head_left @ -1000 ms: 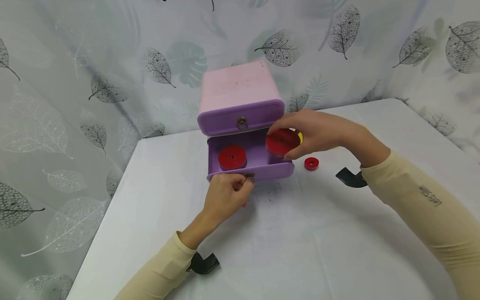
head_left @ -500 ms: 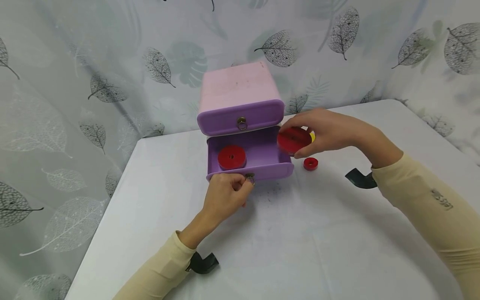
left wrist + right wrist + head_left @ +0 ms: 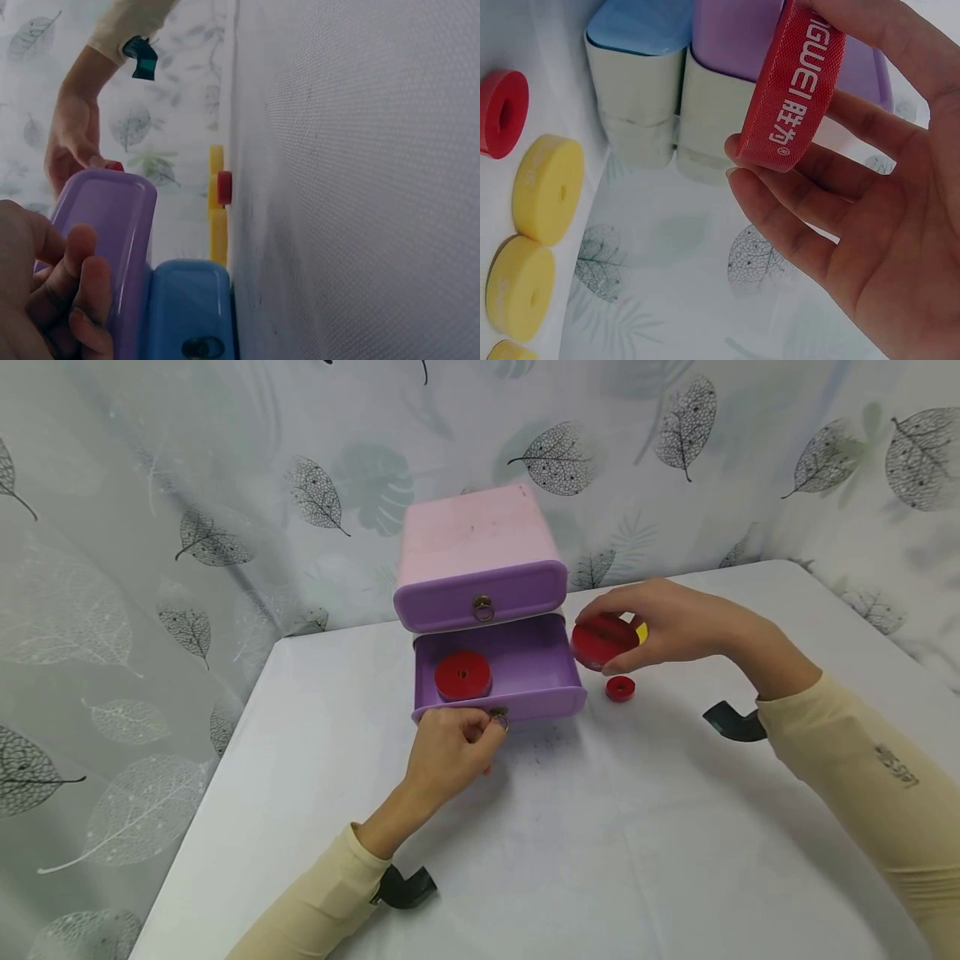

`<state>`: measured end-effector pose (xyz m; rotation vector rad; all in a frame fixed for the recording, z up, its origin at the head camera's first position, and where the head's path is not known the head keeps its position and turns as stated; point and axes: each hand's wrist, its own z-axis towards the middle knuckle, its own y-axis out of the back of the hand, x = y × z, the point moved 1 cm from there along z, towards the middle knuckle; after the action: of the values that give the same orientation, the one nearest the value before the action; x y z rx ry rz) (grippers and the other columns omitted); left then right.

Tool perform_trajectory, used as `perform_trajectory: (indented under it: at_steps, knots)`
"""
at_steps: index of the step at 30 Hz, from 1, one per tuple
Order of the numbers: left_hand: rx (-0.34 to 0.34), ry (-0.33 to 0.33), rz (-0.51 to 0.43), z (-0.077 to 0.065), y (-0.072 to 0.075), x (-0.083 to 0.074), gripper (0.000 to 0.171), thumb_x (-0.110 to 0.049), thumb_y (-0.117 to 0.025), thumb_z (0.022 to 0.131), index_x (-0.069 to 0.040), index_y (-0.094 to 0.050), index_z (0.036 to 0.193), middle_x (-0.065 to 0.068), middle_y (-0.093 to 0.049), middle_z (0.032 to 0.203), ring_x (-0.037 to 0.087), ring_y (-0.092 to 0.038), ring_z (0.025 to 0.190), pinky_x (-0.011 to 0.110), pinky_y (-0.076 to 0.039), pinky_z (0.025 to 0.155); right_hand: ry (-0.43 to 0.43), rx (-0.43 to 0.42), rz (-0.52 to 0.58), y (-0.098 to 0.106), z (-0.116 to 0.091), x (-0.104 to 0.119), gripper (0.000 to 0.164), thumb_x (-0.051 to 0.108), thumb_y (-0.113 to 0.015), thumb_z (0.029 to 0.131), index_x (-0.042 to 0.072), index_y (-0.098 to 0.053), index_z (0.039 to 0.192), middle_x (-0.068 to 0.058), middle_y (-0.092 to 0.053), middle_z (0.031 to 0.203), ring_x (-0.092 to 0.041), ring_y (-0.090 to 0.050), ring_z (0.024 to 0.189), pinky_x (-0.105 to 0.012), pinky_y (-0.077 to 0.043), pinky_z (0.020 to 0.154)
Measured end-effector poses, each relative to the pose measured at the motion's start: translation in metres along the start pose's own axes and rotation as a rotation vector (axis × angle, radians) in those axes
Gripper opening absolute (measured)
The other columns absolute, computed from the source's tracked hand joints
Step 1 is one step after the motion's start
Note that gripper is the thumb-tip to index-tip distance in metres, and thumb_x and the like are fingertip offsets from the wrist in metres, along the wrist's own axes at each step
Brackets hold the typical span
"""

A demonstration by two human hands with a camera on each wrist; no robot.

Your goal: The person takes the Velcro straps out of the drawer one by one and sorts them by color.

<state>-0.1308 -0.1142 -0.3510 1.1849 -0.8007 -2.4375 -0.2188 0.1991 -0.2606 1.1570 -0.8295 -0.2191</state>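
Note:
A pulled-out purple drawer [image 3: 532, 660] of the small cabinet holds a red roll of fabric tape [image 3: 448, 678] on its left side. My left hand [image 3: 450, 747] pinches the ring pull [image 3: 501, 722] on that drawer's front. To the right of the drawer, my right hand [image 3: 675, 618] holds a second red tape roll [image 3: 596, 647] by its edges, clear of the table. White print runs along that roll's band [image 3: 791, 97] in the right wrist view. Below the right hand, a smaller red roll [image 3: 619, 697] lies on the white table.
The cabinet's pink top [image 3: 472, 531] and closed upper purple drawer [image 3: 517, 589] stand above. A blue drawer [image 3: 187, 300] sits beneath the open one. Several yellow rolls [image 3: 544, 191] lie beside the cabinet, mostly hidden by the right hand in the head view. Leaf-printed curtains [image 3: 247, 485] surround the table.
My right hand has carried its red roll out from over the drawer to the right. The left hand has stayed on the ring pull, and the drawer remains pulled out.

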Motion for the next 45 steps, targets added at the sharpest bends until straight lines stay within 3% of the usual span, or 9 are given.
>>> perform_trajectory:
  at_steps: [12, 24, 34, 45]
  knots:
    - [-0.008, -0.015, 0.006, 0.0, -0.001, 0.002, 0.031, -0.007, -0.062, 0.091, -0.015, -0.064, 0.061, -0.017, -0.052, 0.05, 0.0, -0.045, 0.041, 0.025, -0.03, 0.037, -0.104, 0.014, -0.002, -0.005, -0.014, -0.019, 0.051, 0.015, -0.087, 0.084, 0.018, -0.068, 0.132, 0.006, -0.066, 0.115, -0.015, -0.062, 0.098, -0.04, -0.056, 0.081]
    - [-0.012, -0.015, 0.002, 0.0, -0.002, 0.001, 0.033, -0.008, -0.063, 0.092, -0.017, -0.063, 0.06, -0.016, -0.053, 0.05, 0.0, -0.045, 0.042, 0.025, -0.031, 0.037, -0.192, 0.007, -0.009, -0.007, -0.03, -0.05, 0.051, 0.02, -0.089, 0.083, 0.02, -0.069, 0.129, 0.006, -0.068, 0.112, -0.017, -0.062, 0.099, -0.037, -0.056, 0.079]
    - [-0.012, -0.007, 0.003, -0.001, -0.002, 0.001, 0.031, -0.009, -0.063, 0.092, -0.016, -0.065, 0.062, -0.016, -0.053, 0.051, 0.0, -0.046, 0.043, 0.026, -0.034, 0.038, -0.264, 0.02, 0.018, -0.011, -0.038, -0.058, 0.053, 0.016, -0.089, 0.083, 0.017, -0.068, 0.131, 0.001, -0.067, 0.115, -0.023, -0.061, 0.104, -0.037, -0.056, 0.078]
    - [-0.011, 0.001, 0.001, -0.001, -0.001, 0.001, 0.032, -0.008, -0.062, 0.092, -0.017, -0.064, 0.061, -0.016, -0.053, 0.05, 0.0, -0.047, 0.041, 0.025, -0.032, 0.037, -0.276, 0.008, 0.018, -0.019, -0.046, -0.069, 0.057, 0.014, -0.089, 0.081, 0.012, -0.067, 0.133, -0.005, -0.066, 0.121, -0.029, -0.061, 0.109, -0.043, -0.058, 0.081]
